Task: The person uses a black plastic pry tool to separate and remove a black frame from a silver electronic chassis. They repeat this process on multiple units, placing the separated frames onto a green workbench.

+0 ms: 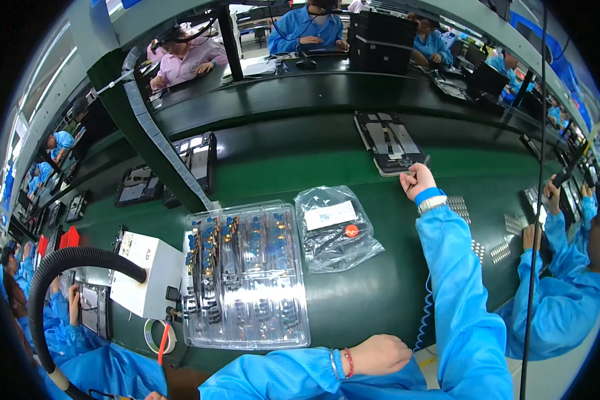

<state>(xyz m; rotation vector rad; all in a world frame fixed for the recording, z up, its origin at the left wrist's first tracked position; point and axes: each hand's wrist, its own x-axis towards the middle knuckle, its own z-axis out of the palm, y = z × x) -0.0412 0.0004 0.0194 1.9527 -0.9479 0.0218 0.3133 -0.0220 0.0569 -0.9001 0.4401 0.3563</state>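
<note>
My right hand (417,180) reaches far forward in a blue sleeve with a blue wrist strap and grips the near edge of a flat grey opened device (388,143) lying on the green conveyor belt (280,160). My left hand (379,355) rests as a loose fist at the near edge of the bench, holding nothing I can see, beside a clear plastic tray (247,275) of several small parts. A clear plastic bag (333,227) with a white label and a red dot lies between the tray and my right arm.
A white box (143,272) with a black hose (67,280) stands at the left, a tape roll (159,335) beside it. Other opened devices (197,157) lie on the belt. A person in blue (560,280) works at my right; others sit across the line.
</note>
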